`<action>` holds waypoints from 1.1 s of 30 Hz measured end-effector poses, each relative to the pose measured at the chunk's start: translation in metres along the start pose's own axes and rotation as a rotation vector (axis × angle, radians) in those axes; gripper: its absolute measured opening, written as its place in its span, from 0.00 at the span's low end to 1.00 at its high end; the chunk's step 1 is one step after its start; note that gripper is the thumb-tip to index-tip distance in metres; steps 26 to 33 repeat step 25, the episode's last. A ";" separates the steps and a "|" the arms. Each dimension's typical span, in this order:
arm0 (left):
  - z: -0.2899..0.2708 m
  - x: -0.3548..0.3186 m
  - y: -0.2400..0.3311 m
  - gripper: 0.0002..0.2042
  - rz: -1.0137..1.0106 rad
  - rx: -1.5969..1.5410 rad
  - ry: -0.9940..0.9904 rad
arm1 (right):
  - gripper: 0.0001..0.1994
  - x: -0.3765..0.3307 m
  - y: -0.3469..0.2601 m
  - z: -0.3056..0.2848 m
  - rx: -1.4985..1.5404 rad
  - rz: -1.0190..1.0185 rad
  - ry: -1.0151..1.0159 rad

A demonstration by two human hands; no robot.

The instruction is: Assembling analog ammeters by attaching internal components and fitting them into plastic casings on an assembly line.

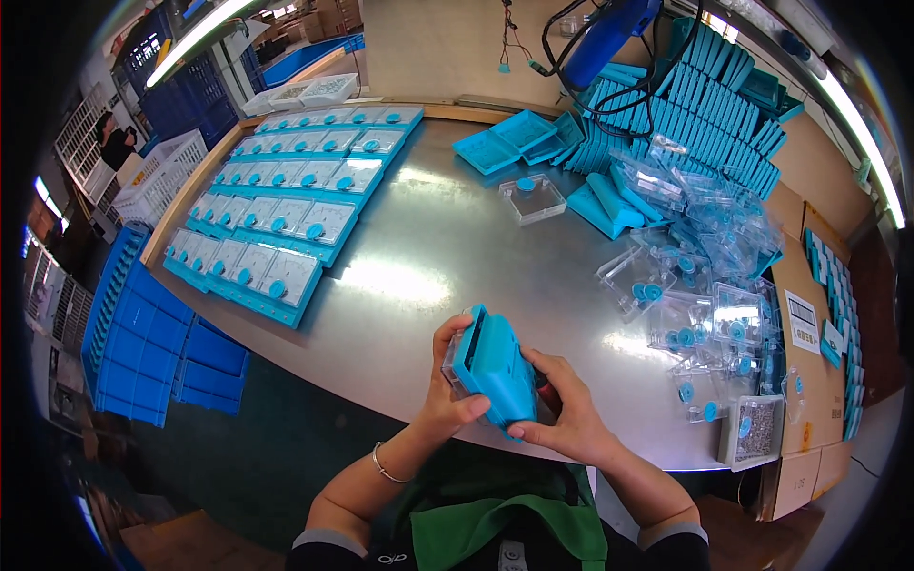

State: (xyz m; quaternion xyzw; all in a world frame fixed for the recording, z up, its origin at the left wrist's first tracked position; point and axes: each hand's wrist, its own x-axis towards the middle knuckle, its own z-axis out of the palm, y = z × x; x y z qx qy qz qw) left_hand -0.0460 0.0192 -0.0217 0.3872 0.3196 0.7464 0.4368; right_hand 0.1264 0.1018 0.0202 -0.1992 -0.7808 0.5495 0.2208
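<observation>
In front of my body, over the near edge of the metal table, both hands hold a turquoise plastic case [500, 357], tilted, with a clear cover on its left side. My left hand [447, 395] is closed round the clear cover side, thumb on the case's lower edge. From the right, my right hand [571, 409] grips the case, thumb at its bottom corner and fingers behind. A dark reddish object [546, 392] shows by the right palm, partly hidden; I cannot make out its kind.
Rows of turquoise cases with clear covers [276, 205] fill the table's left. Turquoise shells [690, 100] are stacked at back right, above piled clear covers [700, 238]. A white tray of small metal parts [731, 447] stands near right. A blue power tool [609, 43] hangs overhead with black cables.
</observation>
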 end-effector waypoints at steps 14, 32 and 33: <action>0.004 0.023 0.042 0.41 0.145 1.094 -0.271 | 0.31 0.019 -0.013 0.005 0.271 0.051 0.098; -0.047 0.083 0.043 0.40 0.562 1.831 -0.669 | 0.23 0.095 0.021 -0.031 0.908 0.450 0.139; -0.047 0.083 0.043 0.40 0.562 1.831 -0.669 | 0.23 0.095 0.021 -0.031 0.908 0.450 0.139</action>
